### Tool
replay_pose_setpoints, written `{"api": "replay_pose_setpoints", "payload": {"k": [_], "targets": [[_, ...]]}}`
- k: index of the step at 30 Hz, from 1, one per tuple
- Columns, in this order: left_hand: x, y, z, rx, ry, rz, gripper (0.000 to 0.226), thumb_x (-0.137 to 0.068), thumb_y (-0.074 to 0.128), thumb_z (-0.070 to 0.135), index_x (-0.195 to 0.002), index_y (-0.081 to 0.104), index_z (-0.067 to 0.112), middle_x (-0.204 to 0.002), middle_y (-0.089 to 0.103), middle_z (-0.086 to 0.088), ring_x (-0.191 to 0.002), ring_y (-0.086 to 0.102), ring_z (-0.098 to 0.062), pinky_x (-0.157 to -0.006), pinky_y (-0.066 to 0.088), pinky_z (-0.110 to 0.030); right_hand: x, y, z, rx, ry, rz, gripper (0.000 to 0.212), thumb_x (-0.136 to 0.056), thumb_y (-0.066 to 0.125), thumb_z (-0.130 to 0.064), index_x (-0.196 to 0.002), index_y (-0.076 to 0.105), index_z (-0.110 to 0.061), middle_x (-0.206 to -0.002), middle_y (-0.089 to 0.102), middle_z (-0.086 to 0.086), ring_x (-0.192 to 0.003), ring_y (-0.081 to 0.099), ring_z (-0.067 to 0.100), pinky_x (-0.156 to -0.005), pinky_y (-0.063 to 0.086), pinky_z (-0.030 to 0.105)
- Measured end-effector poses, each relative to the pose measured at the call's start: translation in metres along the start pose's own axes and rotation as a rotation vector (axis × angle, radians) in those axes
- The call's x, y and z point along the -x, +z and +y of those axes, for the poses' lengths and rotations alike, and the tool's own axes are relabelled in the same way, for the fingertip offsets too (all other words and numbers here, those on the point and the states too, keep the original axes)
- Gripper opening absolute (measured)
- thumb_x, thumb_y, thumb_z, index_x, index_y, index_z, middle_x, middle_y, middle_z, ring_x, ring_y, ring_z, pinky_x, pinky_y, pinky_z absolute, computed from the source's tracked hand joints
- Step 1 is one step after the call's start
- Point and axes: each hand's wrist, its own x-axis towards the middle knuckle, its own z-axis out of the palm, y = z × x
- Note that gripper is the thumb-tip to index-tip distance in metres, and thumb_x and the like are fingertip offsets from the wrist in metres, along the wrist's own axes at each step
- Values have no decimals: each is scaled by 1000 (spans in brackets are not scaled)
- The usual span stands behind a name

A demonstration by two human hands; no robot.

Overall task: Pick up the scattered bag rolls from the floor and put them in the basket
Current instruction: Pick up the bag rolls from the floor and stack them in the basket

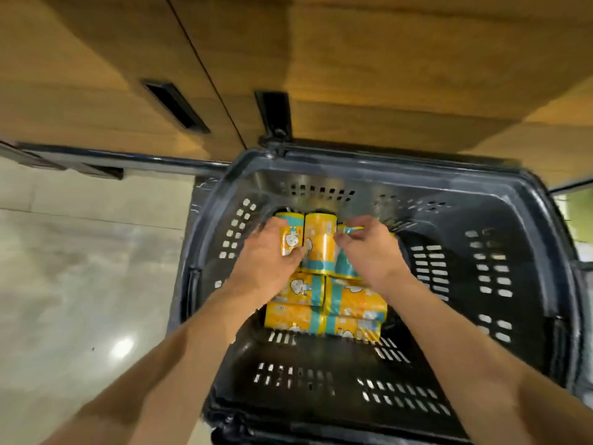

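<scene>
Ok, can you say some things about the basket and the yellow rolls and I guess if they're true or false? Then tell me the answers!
1. The basket is dark. True.
2. Both hands are inside the basket. True: the left hand and right hand reach in.
3. The bag rolls are red. False: they are yellow-orange with teal bands.
4. The basket holds nothing. False: several rolls lie in it.
5. The left hand holds a roll. True.
6. The cupboard is white. False: it is wood-brown.

Wooden cabinet doors with black recessed handles, glossy pale tiled floor
</scene>
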Motion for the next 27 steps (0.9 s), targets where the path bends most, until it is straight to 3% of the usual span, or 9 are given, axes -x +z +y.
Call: {"api": "replay_pose_setpoints", "payload": {"k": [6,9,12,21,27], "targets": [[79,-99,64,-386,159,21,41,-94,57,43,-132,47,30,-129,56,2,-120,55,-24,-94,50,-42,78,-59,-92,601,-334,-156,27,-93,58,-39,-117,63,-26,-121,65,6,-111,62,30,-90,53,42],[130,-158,95,-598,156,-9,41,-97,49,44,-135,44,29,-134,52,1,-127,49,-25,-98,48,-43,134,-96,-144,866,-431,-206,30,-97,54,-39,-123,59,-25,-126,59,7,-119,56,33,-92,51,43],[193,-215,129,-718,171,45,40,-98,45,44,-132,47,23,-129,55,-3,-122,53,-26,-96,48,-41,201,-134,-196,1013,-531,-209,36,-95,54,-39,-127,57,-23,-129,56,9,-124,53,34,-96,49,44],[382,-359,180,-634,23,318,39,-96,48,44,-126,49,20,-124,60,-7,-113,58,-30,-88,49,-41,381,-181,-344,1211,-944,-151,29,-93,51,-36,-115,58,-19,-119,60,10,-112,59,35,-85,49,42],[486,-436,132,-573,-171,485,39,-97,45,47,-125,49,22,-120,60,-4,-110,59,-28,-83,49,-40,483,-138,-439,1303,-1286,-150,28,-97,51,-36,-119,54,-18,-112,58,7,-101,61,31,-79,53,42]]}}
